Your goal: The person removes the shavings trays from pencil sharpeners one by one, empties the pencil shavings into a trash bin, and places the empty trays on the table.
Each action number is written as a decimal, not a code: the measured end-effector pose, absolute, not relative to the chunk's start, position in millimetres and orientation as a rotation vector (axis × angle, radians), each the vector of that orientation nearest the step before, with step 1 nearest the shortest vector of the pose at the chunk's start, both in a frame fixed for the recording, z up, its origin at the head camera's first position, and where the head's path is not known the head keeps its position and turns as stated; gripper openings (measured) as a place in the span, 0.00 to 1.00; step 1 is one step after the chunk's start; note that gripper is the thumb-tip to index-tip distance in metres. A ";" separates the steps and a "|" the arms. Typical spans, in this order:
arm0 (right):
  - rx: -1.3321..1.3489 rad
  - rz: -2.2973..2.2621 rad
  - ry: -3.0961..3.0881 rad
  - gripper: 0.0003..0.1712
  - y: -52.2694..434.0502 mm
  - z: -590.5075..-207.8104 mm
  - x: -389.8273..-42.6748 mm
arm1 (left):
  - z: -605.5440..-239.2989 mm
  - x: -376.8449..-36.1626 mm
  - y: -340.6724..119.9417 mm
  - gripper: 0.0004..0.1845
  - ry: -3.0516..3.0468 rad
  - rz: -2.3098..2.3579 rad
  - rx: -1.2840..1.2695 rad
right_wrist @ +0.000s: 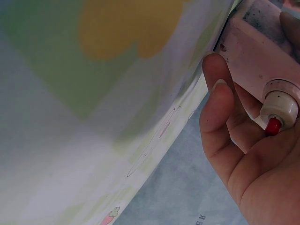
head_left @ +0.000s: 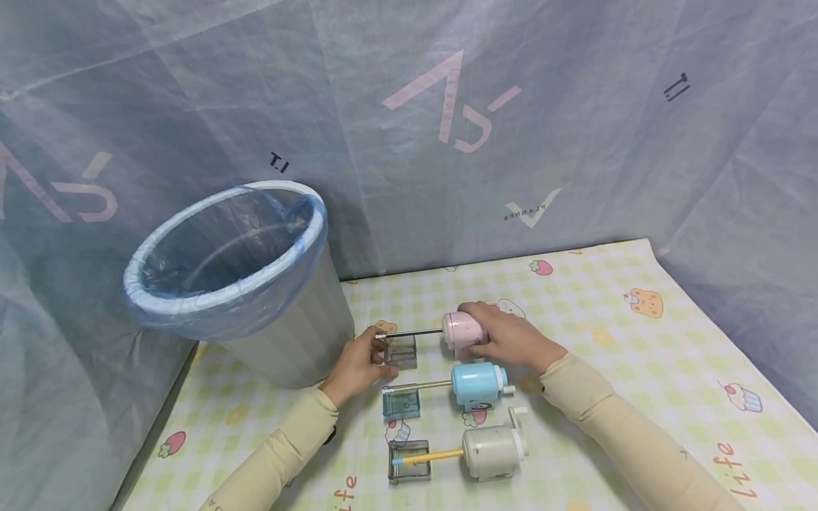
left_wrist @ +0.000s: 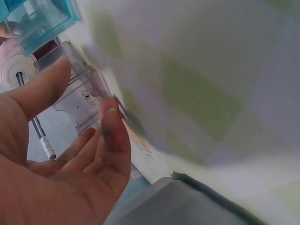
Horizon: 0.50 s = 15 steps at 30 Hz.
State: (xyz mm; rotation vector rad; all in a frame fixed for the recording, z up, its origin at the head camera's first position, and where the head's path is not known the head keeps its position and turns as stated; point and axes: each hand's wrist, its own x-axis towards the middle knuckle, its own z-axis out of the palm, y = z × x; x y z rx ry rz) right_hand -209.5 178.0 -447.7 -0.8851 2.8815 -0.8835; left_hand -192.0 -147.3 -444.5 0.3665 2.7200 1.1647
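Note:
My right hand [head_left: 508, 337] grips the pink pencil sharpener [head_left: 461, 331] from its crank side. A dark pencil [head_left: 415, 332] with a white end sticks out of that sharpener to the left. Below the pencil, my left hand [head_left: 359, 365] holds a clear grey shavings drawer [head_left: 401, 353] between thumb and fingers, apart from the pink body in the head view. In the left wrist view the thumb and a fingertip touch opposite sides of the drawer [left_wrist: 79, 101]. A white knob with a red tip [right_wrist: 274, 124] lies by the right palm in the right wrist view.
Nearer stand a blue sharpener [head_left: 474, 383] and a grey-white sharpener [head_left: 491, 453], each with a yellow pencil inserted. Their clear drawers, one bluish [head_left: 402, 403] and one grey [head_left: 409, 474], lie left of them. A bag-lined bin [head_left: 294, 333] stands on the left.

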 end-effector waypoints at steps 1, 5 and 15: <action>-0.883 -0.882 2.881 0.37 177.9 -447.6 -209.5 | -444.5 -192.1 -147.5 0.33 2.723 1.157 0.365; -0.884 -0.879 2.882 0.37 178.1 -448.2 -210.4 | -444.0 -192.8 -148.3 0.33 2.725 1.143 0.371; -0.875 -0.869 2.881 0.38 177.8 -447.4 -210.2 | -439.2 -192.9 -149.7 0.39 2.670 1.163 0.367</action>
